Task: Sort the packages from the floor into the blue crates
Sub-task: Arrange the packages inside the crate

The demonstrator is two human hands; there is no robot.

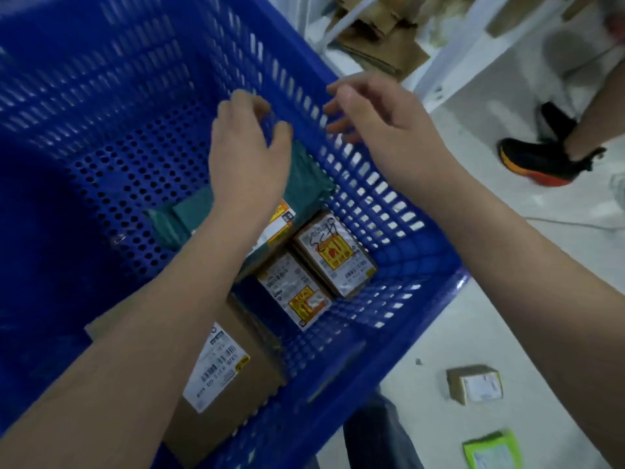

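A large blue crate (135,79) with perforated walls fills the left of the view. A teal mailer bag (307,177) lies on its floor by the right wall. Nearer to me sit two small brown boxes (334,252) (294,292) with yellow-and-white labels, and a bigger cardboard box (230,384). My left hand (247,150) hovers inside the crate just over the teal bag's far end, fingers loosely curled, nothing visible in its grasp. My right hand (375,120) hangs above the crate's right wall, fingers relaxed and holding nothing.
A small brown box (475,384) and a green mailer (492,451) lie on the pale floor to the right of the crate. Another person's leg and black-orange shoe (548,157) stand at the right. Flattened cardboard (378,38) sits under a white frame at the back.
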